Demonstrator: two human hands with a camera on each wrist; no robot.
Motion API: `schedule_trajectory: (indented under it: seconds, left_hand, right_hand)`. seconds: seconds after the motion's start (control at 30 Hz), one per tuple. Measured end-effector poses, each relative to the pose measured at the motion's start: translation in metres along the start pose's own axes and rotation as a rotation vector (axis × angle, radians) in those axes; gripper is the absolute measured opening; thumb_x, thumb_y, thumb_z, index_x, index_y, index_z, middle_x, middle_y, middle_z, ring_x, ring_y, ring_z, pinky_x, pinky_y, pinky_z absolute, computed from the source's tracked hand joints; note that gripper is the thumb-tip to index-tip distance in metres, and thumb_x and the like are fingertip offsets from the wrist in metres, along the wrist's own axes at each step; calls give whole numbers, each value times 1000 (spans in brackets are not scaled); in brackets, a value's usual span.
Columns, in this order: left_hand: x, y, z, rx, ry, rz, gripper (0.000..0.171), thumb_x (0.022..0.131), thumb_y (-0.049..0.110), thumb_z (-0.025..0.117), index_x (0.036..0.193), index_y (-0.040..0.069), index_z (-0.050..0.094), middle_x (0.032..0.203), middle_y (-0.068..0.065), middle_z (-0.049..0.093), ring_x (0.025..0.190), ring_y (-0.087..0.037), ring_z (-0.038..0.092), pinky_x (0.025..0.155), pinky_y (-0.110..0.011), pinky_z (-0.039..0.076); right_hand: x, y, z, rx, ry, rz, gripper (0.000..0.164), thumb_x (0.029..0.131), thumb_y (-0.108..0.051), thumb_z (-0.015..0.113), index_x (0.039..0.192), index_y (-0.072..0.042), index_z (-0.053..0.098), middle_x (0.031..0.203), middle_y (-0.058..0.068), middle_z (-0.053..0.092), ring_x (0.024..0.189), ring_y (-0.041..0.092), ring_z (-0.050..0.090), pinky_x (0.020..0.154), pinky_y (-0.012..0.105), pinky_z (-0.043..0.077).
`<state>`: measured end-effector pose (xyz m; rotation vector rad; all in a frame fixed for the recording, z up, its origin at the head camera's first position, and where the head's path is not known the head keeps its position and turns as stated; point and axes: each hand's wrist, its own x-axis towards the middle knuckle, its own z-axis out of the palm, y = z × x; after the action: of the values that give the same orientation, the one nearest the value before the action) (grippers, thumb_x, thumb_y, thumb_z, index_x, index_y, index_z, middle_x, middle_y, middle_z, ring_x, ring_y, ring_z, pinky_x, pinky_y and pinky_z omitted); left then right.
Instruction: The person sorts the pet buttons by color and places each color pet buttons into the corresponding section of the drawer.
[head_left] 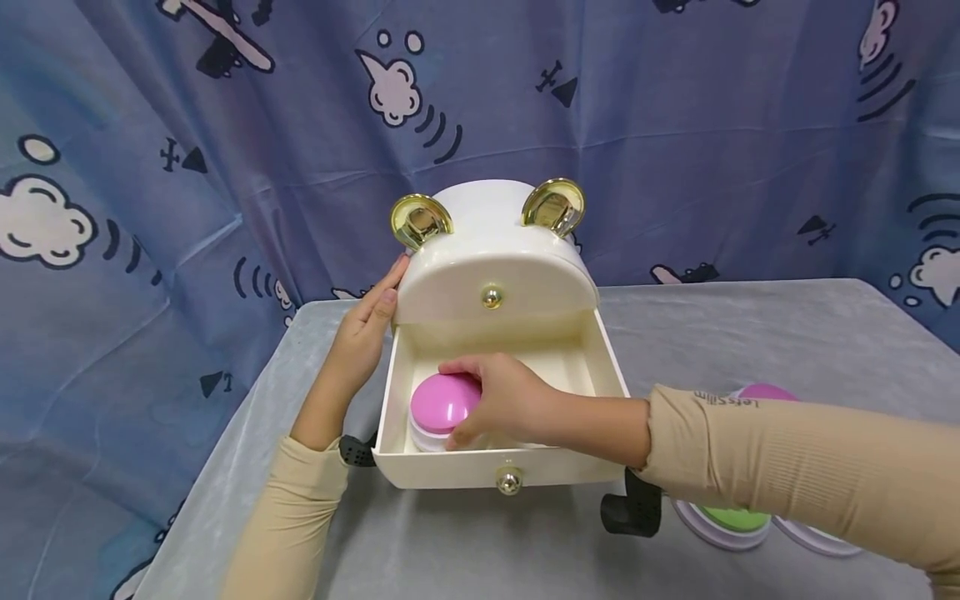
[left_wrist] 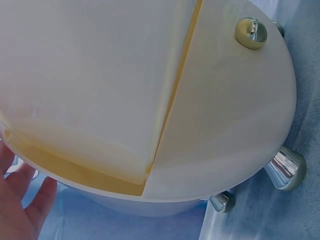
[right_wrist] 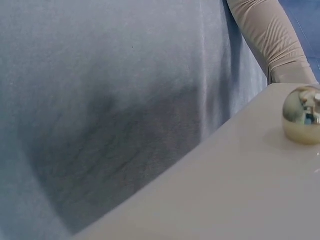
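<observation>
A white storage box [head_left: 495, 287] with gold ears stands on the table, its lower drawer [head_left: 450, 469] pulled out toward me. Inside the drawer's front left corner is a round push button [head_left: 442, 404] with a pink dome and white base. My right hand [head_left: 506, 400] reaches in from the right and grips this button, thumb at the front and fingers at the back. My left hand [head_left: 360, 333] rests along the box's left side; its fingers [left_wrist: 44, 202] touch the edge in the left wrist view. The right wrist view shows a gold knob [right_wrist: 302, 115] but not the hand.
Right of the box, partly under my right sleeve [head_left: 787, 467], lie more round buttons, one green-topped [head_left: 735, 518] and one pink-topped [head_left: 767, 392]. A grey cloth covers the table [head_left: 750, 333]. A blue patterned curtain [head_left: 480, 83] hangs behind it.
</observation>
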<state>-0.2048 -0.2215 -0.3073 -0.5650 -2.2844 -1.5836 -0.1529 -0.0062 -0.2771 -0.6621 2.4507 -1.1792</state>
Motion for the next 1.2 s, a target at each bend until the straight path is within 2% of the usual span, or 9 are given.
schedule_trajectory:
  seconds: [0.17,0.37,0.53,0.67,0.8,0.9,0.97,1.1,1.2]
  left_hand:
    - [0,-1,0,-10,1,2,45,110,21,33,152,10,40,162,-2,33,152,-15,27,127,-32,19]
    - [-1,0,1,-29,7,2,45,109,20,33,152,8,41,162,-4,33,152,-16,27,127,-34,19]
    - [-1,-1,3,-44,-6,6,45,109,19,34,152,8,40,163,-5,32,152,-16,26,127,-33,19]
    - [0,-1,1,-38,1,12,45,109,19,34,152,7,40,163,-6,32,152,-17,26,127,-33,18]
    - [0,-1,-1,-28,4,10,45,109,19,33,152,8,40,163,-6,32,152,-17,26,127,-33,18]
    - [-1,1,-1,-25,1,2,45,110,20,33,153,9,39,163,-5,32,152,-16,26,127,-33,18]
    - [-1,1,-1,-24,-2,-5,45,110,20,33,153,9,39,163,-4,32,152,-15,26,127,-33,18]
    - [-1,1,-1,-22,-4,-9,45,110,21,33,153,9,39,163,-3,31,152,-15,25,127,-34,18]
    - [-1,0,0,-20,-8,-6,46,110,22,33,153,10,38,163,-4,31,152,-16,25,127,-35,18]
  right_hand:
    - [-1,-1,0,10,-11,14,76,65,-1,90,136,-2,60,131,9,67,118,20,62,106,35,50]
    - [-5,-1,-12,110,-24,37,73,70,-2,86,138,-3,58,142,11,60,136,31,52,115,41,42]
    - [-27,2,-36,190,-3,1,66,77,-9,84,137,-3,58,142,14,59,137,34,51,116,43,41]
    - [-48,7,-53,253,33,-52,67,78,-14,85,138,-3,58,142,15,59,136,32,52,112,39,44]
    - [-66,19,-69,301,91,-56,67,78,-19,86,139,-8,58,143,11,58,137,29,52,105,32,49]
    - [-77,31,-80,314,153,-41,65,80,-22,85,139,-12,59,143,7,59,135,23,54,99,27,53]
    - [-84,42,-87,321,199,-33,62,82,-21,83,139,-14,59,141,1,61,131,14,58,96,22,54]
    - [-96,63,-103,379,293,-40,53,87,-11,77,136,-17,61,133,-12,66,119,-4,61,91,15,54]
    - [-106,76,-114,344,360,-19,52,89,-11,75,138,-20,59,129,-21,65,115,-10,60,88,11,54]
